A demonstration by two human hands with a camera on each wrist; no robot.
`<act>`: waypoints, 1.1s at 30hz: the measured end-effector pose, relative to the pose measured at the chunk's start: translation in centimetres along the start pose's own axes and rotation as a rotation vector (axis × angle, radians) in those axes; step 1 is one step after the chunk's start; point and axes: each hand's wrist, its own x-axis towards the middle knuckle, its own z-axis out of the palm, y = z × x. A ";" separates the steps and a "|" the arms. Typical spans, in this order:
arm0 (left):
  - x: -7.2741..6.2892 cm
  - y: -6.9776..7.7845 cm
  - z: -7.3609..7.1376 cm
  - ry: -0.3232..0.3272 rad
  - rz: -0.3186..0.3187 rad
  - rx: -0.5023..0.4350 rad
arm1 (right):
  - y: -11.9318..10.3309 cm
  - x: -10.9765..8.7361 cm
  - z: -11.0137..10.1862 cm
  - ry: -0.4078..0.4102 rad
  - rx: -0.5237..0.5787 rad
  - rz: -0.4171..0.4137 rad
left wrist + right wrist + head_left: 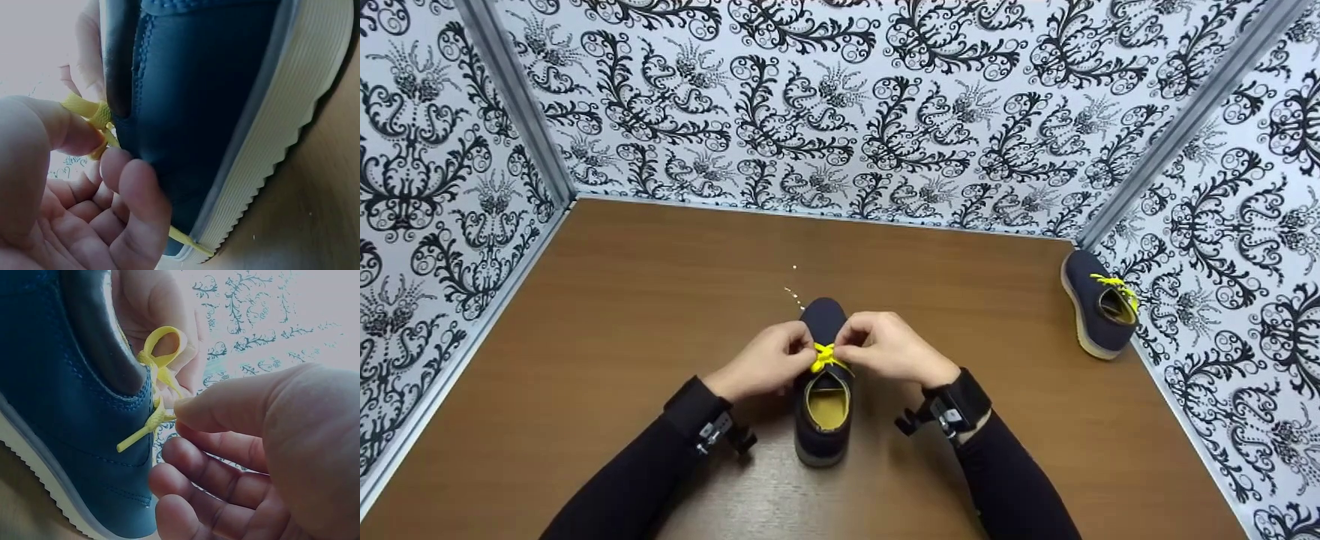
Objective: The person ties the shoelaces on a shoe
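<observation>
Your left hand (765,360) at nine o'clock and right hand (894,349) at three angle inward, fingers (236,447) pinching flat yellow laces (825,355) on a dark-blue, pale-soled shoe (826,405).

The worktop (622,300) looks like smooth wood, glossy towards its near edge. The nearer shoe (191,101) appears matt and leathery, with a shiny collar (101,337), ribbed rubbery sole (270,112) and woven cloth laces (153,419). Metal strips (514,97) frame smooth, papery panels (825,112) along the worktop's far edge.
</observation>
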 end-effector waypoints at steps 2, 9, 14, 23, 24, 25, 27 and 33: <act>0.1 -0.2 -0.2 -0.022 -0.003 -0.038 | 0.1 0.0 0.0 0.001 -0.012 -0.006; 0.1 -1.0 -1.1 -0.112 -0.045 -0.239 | 0.0 -0.1 0.1 0.002 -0.034 0.006; 0.2 -1.3 -1.4 -0.140 -0.050 -0.300 | -0.2 -0.1 0.1 -0.006 -0.037 0.016; 0.4 -1.8 -1.9 -0.123 0.002 -0.262 | -0.2 -0.1 0.1 -0.022 -0.031 0.026; 0.5 -1.9 -1.9 -0.120 0.013 -0.266 | -0.2 -0.1 0.1 -0.023 -0.030 0.026; 0.5 -1.9 -2.0 -0.119 0.023 -0.274 | -0.1 -0.1 0.1 -0.023 -0.028 0.024; 0.5 -2.0 -2.0 -0.122 0.042 -0.282 | -0.1 0.0 0.2 -0.026 -0.019 0.029; 0.4 -1.9 -2.0 -0.126 0.058 -0.310 | 0.0 0.0 0.3 -0.032 -0.002 0.041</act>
